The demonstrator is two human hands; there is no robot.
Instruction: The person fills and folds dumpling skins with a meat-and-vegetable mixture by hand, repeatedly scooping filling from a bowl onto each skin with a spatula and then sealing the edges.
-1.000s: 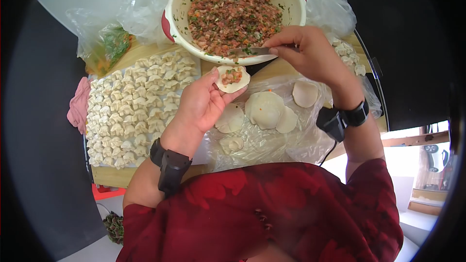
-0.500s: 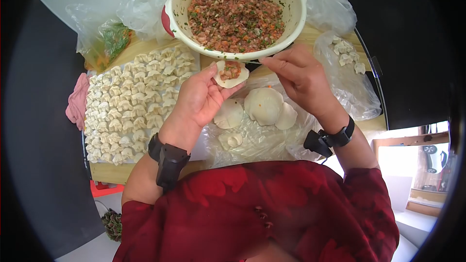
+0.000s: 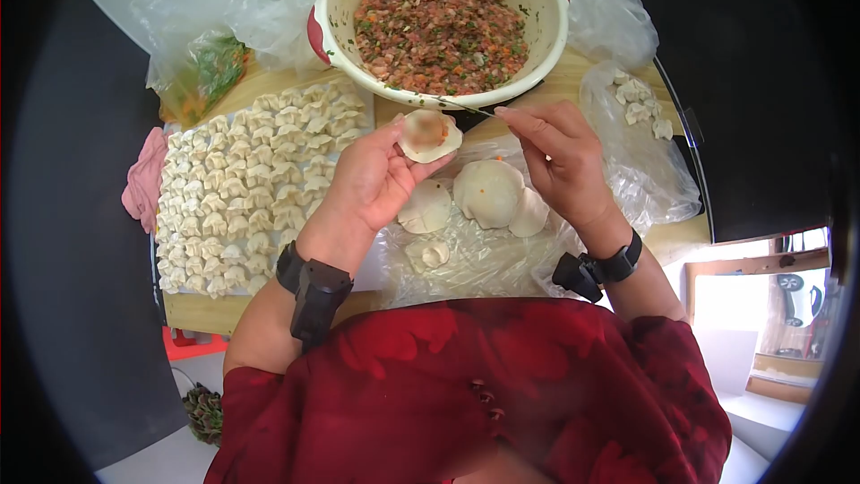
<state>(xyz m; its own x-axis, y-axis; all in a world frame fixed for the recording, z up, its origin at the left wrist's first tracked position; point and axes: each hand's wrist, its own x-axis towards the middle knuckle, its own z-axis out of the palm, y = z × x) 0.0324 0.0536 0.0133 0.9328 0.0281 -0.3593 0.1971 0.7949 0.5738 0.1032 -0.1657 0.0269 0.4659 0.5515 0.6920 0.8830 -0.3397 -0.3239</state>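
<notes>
Cupped in my left hand [image 3: 367, 177] is a round dumpling wrapper [image 3: 432, 149], its rim pinched near the thumb. Its middle is smooth and brownish now, with a little orange filling along the right side. Between the fingertips of my right hand [image 3: 566, 157] is a thin, dark metal utensil [image 3: 479, 111], whose far end lies along the bowl's near rim. Just beyond both hands stands a big cream bowl [image 3: 330, 36] of minced meat filling [image 3: 439, 31] flecked with green and orange. Below the hands, stacked wrappers [image 3: 488, 193] and a single wrapper [image 3: 424, 208] lie on plastic.
Rows of folded dumplings [image 3: 242, 188] cover a board at left. A plastic bag [image 3: 640, 161] with several small dough pieces [image 3: 638, 100] lies at right. Bagged greens [image 3: 215, 72] and a pink cloth [image 3: 143, 181] sit at the left edge. Clear plastic sheet [image 3: 466, 273] spreads in front of me.
The meat filling plainly visible on the wrapper is now mostly covered or out of sight. My right hand has moved slightly right, and its thin utensil shows more clearly by the rim.
</notes>
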